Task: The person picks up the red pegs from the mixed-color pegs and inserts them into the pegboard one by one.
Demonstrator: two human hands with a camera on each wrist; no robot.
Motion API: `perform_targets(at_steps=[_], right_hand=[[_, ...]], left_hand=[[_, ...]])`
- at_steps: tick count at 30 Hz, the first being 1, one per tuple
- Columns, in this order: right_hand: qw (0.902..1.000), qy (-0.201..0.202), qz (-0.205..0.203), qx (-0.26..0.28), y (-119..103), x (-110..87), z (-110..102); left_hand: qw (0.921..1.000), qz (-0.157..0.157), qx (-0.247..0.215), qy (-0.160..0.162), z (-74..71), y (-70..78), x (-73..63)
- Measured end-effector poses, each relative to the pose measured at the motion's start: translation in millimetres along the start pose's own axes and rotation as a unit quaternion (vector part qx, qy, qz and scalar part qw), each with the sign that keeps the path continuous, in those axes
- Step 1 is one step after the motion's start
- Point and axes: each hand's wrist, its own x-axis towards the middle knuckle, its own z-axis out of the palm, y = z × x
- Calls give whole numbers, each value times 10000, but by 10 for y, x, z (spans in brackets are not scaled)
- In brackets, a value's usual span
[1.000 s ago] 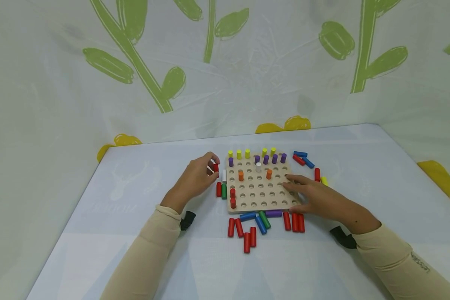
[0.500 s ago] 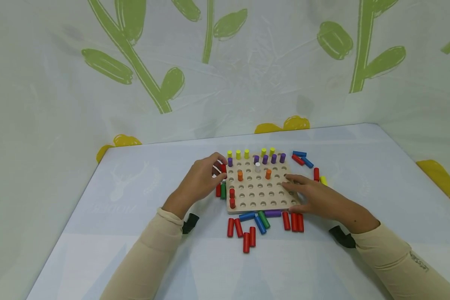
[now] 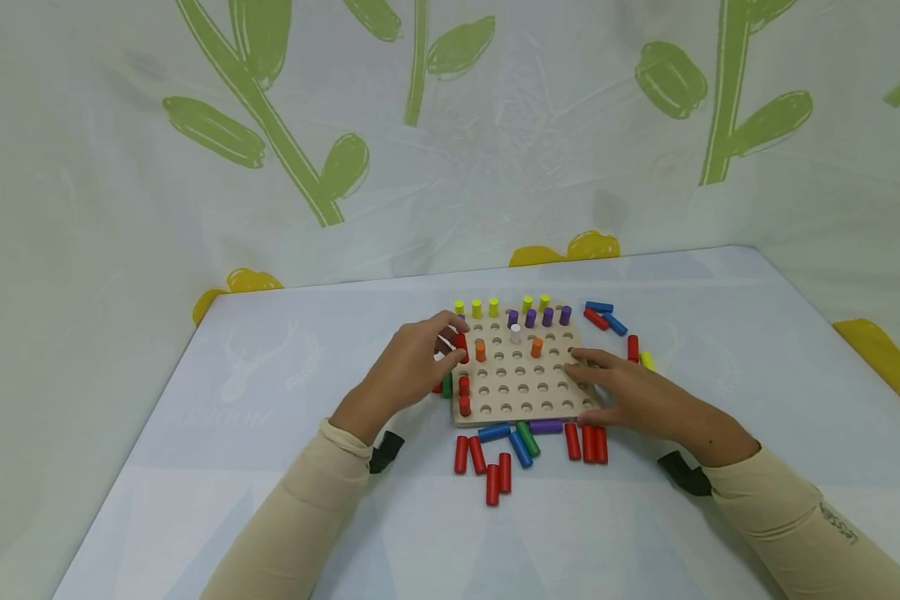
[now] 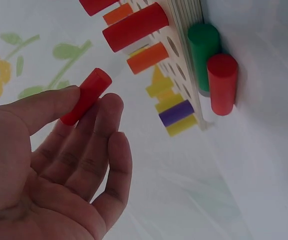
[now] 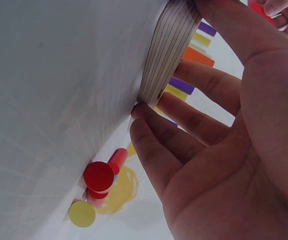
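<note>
My left hand [image 3: 412, 362] pinches a red peg [image 4: 87, 96] between thumb and fingertips, held over the left side of the wooden pegboard [image 3: 513, 389]. In the left wrist view the peg is tilted and apart from the board. My right hand [image 3: 630, 396] lies along the board's right edge, its fingers extended over the top and side. Yellow pegs [image 3: 493, 307] stand in the back row, with purple pegs [image 3: 547, 317] in front of them. A white peg [image 3: 515, 334], two orange pegs [image 3: 536, 348] and two red pegs [image 3: 464, 406] also stand in holes.
Several loose red pegs [image 3: 492, 485], blue pegs [image 3: 521, 449], a green peg [image 3: 528, 438] and a purple peg [image 3: 546, 427] lie before the board. Behind its right corner are blue and red pegs [image 3: 596, 318]. A yellow peg [image 3: 647, 361] lies right of my hand.
My left hand has moved right with the red peg, from beside the board to over its left columns. The right hand has stayed at the board's right edge.
</note>
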Motion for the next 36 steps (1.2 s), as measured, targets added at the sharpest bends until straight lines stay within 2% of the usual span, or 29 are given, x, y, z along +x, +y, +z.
perform_targets(at_steps=[10,19,27,36], right_hand=[[10000,-2,6,-21,1,0,8],[9999,63,-42,-76,5,6,13],[9998,131,-104,-60,12,2,17],[9998,166,-113,-83,9,-2,14]], left_hand=[[9995,-25,10,-324,54,92,-38],[9981,-50,88,-603,152,92,-33],[9977,140,146,-643,225,48,-30],[9965,162,358,-741,237,76,-36]])
